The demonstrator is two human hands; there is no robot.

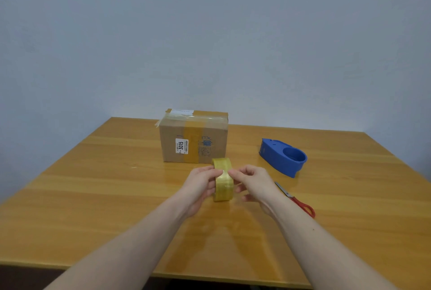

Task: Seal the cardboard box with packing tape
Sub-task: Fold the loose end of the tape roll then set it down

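While the cardboard box (193, 137) is sitting closed near the far edge of the bench (93, 196), its contents are staying hidden; old tape is running across its top and down its front face, beside a white label printed 3015. Roll of packing tape (222, 180): yellowish, standing on edge, being held upright just in front of the box, towards the bench's middle. Left hand (201, 184): its grip is clamping the roll's left side, thumb lying on the outer band. Right hand (253, 181): fingertips are pinching together at the top of the roll's band, the remaining fingers curling loosely beside the roll's right side; whether a tape end is caught between them cannot be told. Blue tape dispenser (283, 156): lying towards the bench's right edge, its round hub holding no roll. Red-handled scissors (297, 200): lying closed, nearer the front than the dispenser, partly covered by the right wrist.
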